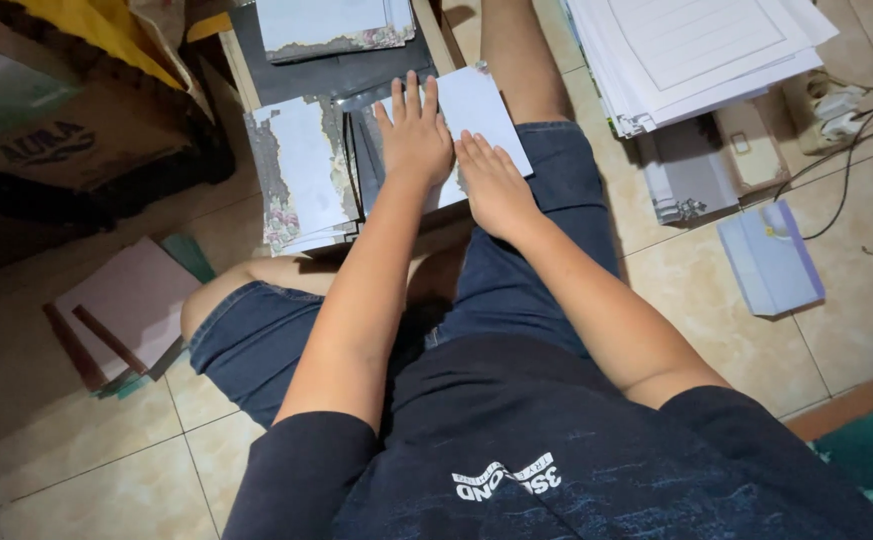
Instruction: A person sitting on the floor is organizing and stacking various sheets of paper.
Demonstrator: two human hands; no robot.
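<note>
While both hands — left hand (415,135), right hand (494,185) — press a white card (481,105).

**Pale Cards on a Dark Board, Beige Tiles Below**

The plain white rectangular card (481,110) lies on a dark grey flat board (341,72). At the board's near left corner, the stack of white cards with mottled brown-and-floral borders (301,175) shows ragged, dark patterned edges. On the floor of glossy beige tiles (86,470), a pale pink sheet with dark brown strips (126,310) lies left, a light blue flat folder (771,258) right. The stack of white ruled paper sheets (691,50) carries thin grey lines. Denim shorts (516,260) are deep blue.
</note>
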